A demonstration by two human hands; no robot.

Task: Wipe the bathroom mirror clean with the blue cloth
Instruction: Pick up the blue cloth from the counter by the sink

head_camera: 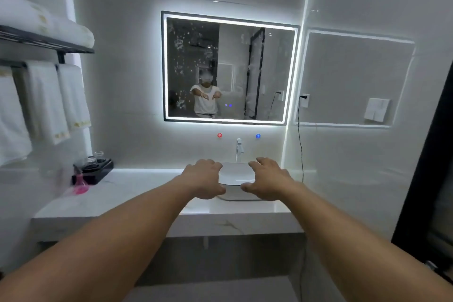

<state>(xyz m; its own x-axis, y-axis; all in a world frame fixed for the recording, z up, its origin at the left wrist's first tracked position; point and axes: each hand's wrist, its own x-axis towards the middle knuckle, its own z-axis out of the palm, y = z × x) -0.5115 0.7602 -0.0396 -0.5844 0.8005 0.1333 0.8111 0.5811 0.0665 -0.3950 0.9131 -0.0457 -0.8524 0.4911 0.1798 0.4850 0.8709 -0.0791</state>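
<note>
In the lower middle of the frame, the left hand [204, 178] and the right hand [267, 179] are hovering over the white square ceramic basin [236, 173], loosely curled and holding nothing. The blue cloth is not showing anywhere. The rectangular light-framed wall mirror [269, 68], upper middle, is carrying white splashes mostly on its left half. In my judgement, finding the cloth comes first, and the wiping should begin on that left half.

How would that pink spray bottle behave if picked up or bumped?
The pink spray bottle looks like see-through plastic, so probably light. Its wide base under a narrow neck suggests it would slide on the smooth counter before tipping.
</note>
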